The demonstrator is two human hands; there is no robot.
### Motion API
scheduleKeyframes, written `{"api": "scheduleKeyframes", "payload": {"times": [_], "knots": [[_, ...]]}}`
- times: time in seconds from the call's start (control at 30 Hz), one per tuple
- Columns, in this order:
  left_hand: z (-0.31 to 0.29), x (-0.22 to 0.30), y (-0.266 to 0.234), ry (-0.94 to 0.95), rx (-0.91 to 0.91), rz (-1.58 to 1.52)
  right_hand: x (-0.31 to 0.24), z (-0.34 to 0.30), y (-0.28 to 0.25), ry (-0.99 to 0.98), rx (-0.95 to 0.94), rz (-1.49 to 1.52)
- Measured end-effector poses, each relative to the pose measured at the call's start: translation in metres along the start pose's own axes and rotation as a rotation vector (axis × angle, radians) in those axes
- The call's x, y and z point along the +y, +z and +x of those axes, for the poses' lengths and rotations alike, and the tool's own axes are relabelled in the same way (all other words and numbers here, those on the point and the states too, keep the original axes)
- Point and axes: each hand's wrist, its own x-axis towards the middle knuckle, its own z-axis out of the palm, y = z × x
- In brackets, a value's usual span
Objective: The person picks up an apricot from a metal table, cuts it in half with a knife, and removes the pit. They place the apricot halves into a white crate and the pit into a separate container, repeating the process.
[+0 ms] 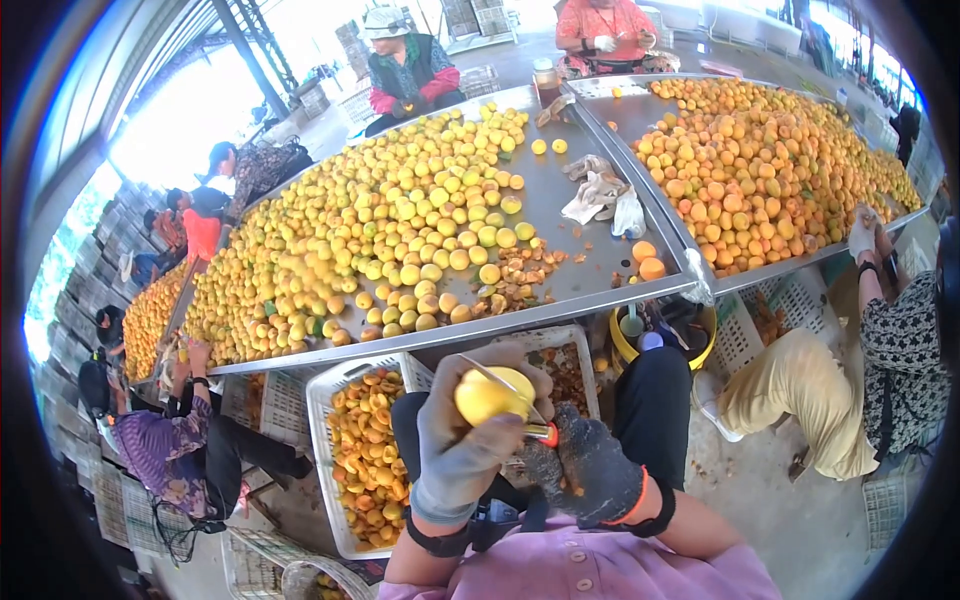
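Observation:
My left hand [450, 455], in a grey glove, is closed around a yellow peach [492, 396] above my lap. My right hand [592, 468], in a dark glove with an orange cuff, grips a knife [545, 433] with a red-orange handle. The thin blade runs along the peach, partly hidden behind it and the fingers. Beside my left knee a white crate [322, 440] holds many cut peach halves [368, 450]. Another white crate [578, 345], with brownish scraps in it, sits behind my hands, partly covered by them.
A metal table [560, 285] heaped with whole peaches [380, 210] stretches ahead, its raised edge near my knees. Loose gloves [600, 195] and a jar [546, 82] rest on it. A yellow bucket [705, 350] stands by my right knee. People sit working around the tables.

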Motion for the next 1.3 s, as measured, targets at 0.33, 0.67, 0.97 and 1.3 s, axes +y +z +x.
{"api": "scheduleKeyframes", "payload": {"times": [0.33,0.67,0.97,1.3], "knots": [[0.008,-0.010,-0.013,-0.032,-0.090,0.137,0.019,0.008,-0.021,-0.068,-0.159,0.025],[0.001,-0.018,-0.038,-0.065,-0.056,-0.310,0.012,0.006,-0.013,-0.191,-0.094,0.056],[0.014,-0.024,-0.063,-0.167,-0.097,-0.070,0.021,0.040,-0.041,0.110,-0.393,-0.067],[0.004,-0.022,-0.065,-0.005,0.037,-0.132,0.009,0.043,-0.025,0.015,-0.345,-0.099]]}}
